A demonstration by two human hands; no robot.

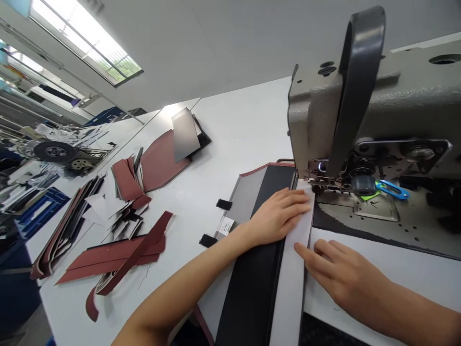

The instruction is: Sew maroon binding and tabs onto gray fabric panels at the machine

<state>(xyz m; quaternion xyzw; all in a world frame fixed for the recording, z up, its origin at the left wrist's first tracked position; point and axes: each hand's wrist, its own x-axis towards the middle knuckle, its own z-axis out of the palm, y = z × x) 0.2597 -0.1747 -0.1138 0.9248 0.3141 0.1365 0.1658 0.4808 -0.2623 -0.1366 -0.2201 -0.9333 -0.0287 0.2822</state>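
My left hand (279,216) lies flat on a long white strip (293,283), close to the presser foot (317,180) of a grey industrial sewing machine (331,110). The strip sits on a black and grey panel (255,269) with a maroon edge. My right hand (340,271) rests on a white board (378,269) beside the machine bed, its fingertips at the strip's right edge. The strip's end runs under the presser foot, and the needle is hidden there.
Blue-handled snips (392,190) lie on the machine bed by the steel needle plate (376,206). On the white table (230,120) to the left lie stacks of cut maroon leather pieces (126,180) and a dark sheet (185,134). Blue crates (41,211) and machine parts stand farther left.
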